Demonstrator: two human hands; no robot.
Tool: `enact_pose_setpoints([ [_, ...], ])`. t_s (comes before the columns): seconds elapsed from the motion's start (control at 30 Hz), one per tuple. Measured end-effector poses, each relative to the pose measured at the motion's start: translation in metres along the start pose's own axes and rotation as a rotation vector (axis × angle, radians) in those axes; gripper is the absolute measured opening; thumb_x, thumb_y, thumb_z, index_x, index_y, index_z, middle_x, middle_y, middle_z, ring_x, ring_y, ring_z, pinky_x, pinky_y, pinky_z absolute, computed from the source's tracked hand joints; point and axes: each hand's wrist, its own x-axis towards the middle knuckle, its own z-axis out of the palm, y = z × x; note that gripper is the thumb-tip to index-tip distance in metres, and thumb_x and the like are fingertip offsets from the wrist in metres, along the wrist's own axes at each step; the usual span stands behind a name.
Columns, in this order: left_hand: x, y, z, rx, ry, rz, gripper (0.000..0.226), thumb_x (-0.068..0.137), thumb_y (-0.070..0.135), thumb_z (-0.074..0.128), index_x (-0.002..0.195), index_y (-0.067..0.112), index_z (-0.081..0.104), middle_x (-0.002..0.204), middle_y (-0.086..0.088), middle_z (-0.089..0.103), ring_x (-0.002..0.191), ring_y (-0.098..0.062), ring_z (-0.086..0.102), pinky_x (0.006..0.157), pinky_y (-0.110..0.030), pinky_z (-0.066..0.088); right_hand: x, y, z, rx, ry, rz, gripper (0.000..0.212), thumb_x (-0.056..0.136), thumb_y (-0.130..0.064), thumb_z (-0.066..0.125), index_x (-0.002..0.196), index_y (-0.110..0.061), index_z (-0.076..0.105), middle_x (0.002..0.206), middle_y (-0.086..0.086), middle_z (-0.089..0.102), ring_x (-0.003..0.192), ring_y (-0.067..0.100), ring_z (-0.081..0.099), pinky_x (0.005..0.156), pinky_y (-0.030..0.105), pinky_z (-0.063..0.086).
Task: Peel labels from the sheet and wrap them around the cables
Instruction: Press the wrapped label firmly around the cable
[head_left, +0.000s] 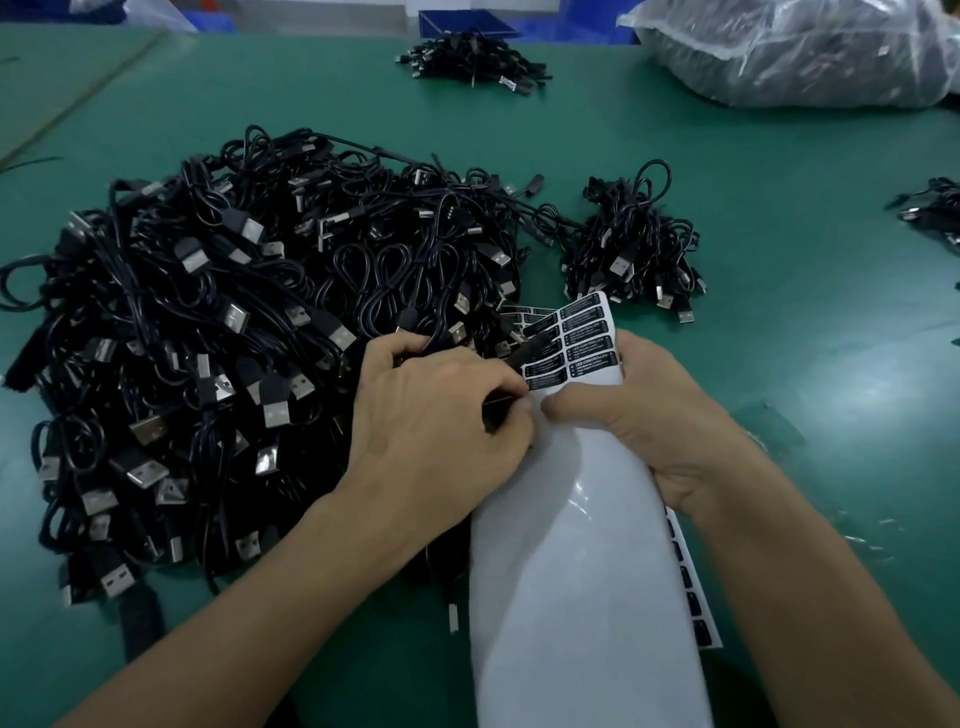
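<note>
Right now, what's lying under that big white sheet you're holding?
A second label sheet peeks out along the white sheet's right edge, on the green table. Whatever else lies beneath is covered.

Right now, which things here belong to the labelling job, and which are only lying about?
In the job: label sheet, gripped by the right hand; black piece pinched by the left hand; large cable pile.
Lying about: plastic bag, blue bin, far cable bundle.
</note>
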Motion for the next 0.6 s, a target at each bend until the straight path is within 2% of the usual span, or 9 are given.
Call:
enact_pose_setpoints([
  [0.07,0.0002,0.0015,-0.0004,0.039,-0.021,-0.011,0.023,0.083,0.051,0.057,0.084,0.037,0.075,0.078,0.018,0.069,0.077,-0.002,0.064,0.105,-0.032,0.021,0.0003,0.0,-0.0001,0.004,0.007,0.007,0.041,0.075,0.005,0.074,0.113,0.0,0.059,0.093,0.027,0.07,0.067,0.028,0.067,0.06,0.041,0.056],
  [0.23,0.0005,0.0023,-0.0016,0.044,-0.042,-0.023,0.029,0.083,0.058,0.054,0.085,0.037,0.075,0.078,0.018,0.068,0.079,-0.001,0.064,0.106,-0.032,0.02,-0.0002,-0.001,-0.0013,0.041,0.016,0.025,0.039,0.08,0.004,0.071,0.117,-0.002,0.06,0.101,0.026,0.071,0.069,0.025,0.069,0.057,0.033,0.055],
  [0.33,0.0003,0.002,-0.0021,0.025,-0.036,-0.025,0.03,0.083,0.058,0.055,0.084,0.035,0.075,0.079,0.017,0.069,0.079,-0.003,0.064,0.107,-0.03,0.019,-0.0006,-0.002,-0.0014,0.073,0.019,0.013,0.026,0.081,0.007,0.071,0.103,-0.005,0.065,0.088,0.018,0.074,0.063,0.022,0.069,0.053,0.03,0.055],
  [0.5,-0.0007,0.0,-0.0018,0.04,-0.036,-0.015,0.027,0.085,0.054,0.06,0.082,0.032,0.076,0.079,0.016,0.07,0.081,-0.004,0.065,0.108,-0.031,0.02,-0.0031,-0.0041,0.0001,0.088,0.031,0.031,0.025,0.082,0.009,0.07,0.102,-0.005,0.066,0.083,0.014,0.075,0.062,0.022,0.071,0.052,0.029,0.055],
  [0.6,-0.0014,0.002,-0.0011,0.054,-0.039,-0.013,0.035,0.085,0.059,0.054,0.078,0.033,0.076,0.078,0.016,0.07,0.079,-0.004,0.065,0.107,-0.031,0.019,-0.0037,-0.0043,0.0018,0.084,0.026,0.034,0.023,0.083,0.008,0.071,0.101,-0.006,0.066,0.085,0.016,0.076,0.063,0.022,0.071,0.052,0.03,0.057],
])
